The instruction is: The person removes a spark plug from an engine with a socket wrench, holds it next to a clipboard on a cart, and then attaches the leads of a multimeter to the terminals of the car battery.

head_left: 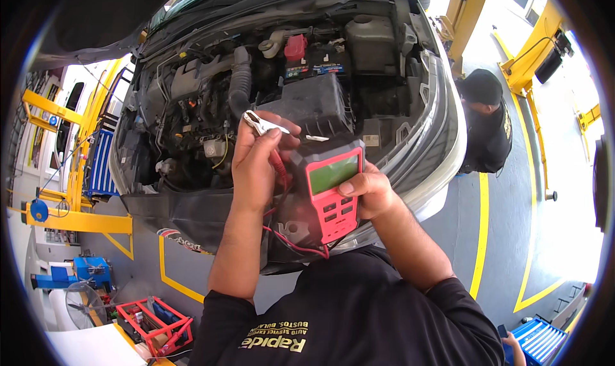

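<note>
My left hand (255,158) is closed, thumb against fingers, on a metal battery clip (250,117) whose jaws point up and to the left. Something white, like paper or cloth, shows at the thumb beside the jaws. A red lead (280,169) hangs below the fingers. My right hand (375,190) grips a red-and-black handheld battery tester (336,199) by its right side, the thumb at the edge of its greenish screen. Thin red and black cables loop at the tester's lower end. Both hands are over the front of an open engine bay (211,97).
A car battery (320,66) with a red terminal cover (295,47) sits behind the black airbox (314,100). Another person (483,122) in black is beside the right headlight. Yellow lift posts (538,52) stand on both sides; a red tool cart (154,327) is lower left.
</note>
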Demonstrator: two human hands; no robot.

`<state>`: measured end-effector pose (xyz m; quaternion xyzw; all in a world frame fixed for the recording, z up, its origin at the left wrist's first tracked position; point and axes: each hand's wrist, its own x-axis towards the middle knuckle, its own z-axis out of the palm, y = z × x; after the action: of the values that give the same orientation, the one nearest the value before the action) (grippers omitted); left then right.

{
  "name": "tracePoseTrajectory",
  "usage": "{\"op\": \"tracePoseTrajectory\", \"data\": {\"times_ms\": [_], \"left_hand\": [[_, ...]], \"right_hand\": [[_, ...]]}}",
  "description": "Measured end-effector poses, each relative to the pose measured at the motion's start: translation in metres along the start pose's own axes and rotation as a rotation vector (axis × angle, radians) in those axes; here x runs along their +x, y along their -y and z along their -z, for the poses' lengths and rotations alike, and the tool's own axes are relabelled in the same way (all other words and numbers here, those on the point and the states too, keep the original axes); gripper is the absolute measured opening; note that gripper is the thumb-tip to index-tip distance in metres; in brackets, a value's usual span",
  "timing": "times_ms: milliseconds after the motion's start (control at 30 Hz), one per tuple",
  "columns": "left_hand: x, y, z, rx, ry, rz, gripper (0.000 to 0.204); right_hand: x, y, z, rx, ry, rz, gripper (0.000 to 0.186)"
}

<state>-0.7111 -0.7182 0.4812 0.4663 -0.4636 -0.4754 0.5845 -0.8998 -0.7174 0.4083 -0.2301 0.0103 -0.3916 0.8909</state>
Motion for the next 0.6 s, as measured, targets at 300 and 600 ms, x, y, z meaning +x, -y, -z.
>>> {"op": "tracePoseTrajectory", "data": {"times_ms": [300,600], "left_hand": [[0.093,-0.035,0.044,-0.345,-0.093,-0.080,0.019],[0.072,-0.010,-0.046,0.232,0.755,0.360,0.033]], "right_hand": [[-0.014,0.049,-0.014,-0.285,-0.224,0.275,0.066],[-0.006,0.083,0.037,-0.327,0.124,0.213,0.060]]}}
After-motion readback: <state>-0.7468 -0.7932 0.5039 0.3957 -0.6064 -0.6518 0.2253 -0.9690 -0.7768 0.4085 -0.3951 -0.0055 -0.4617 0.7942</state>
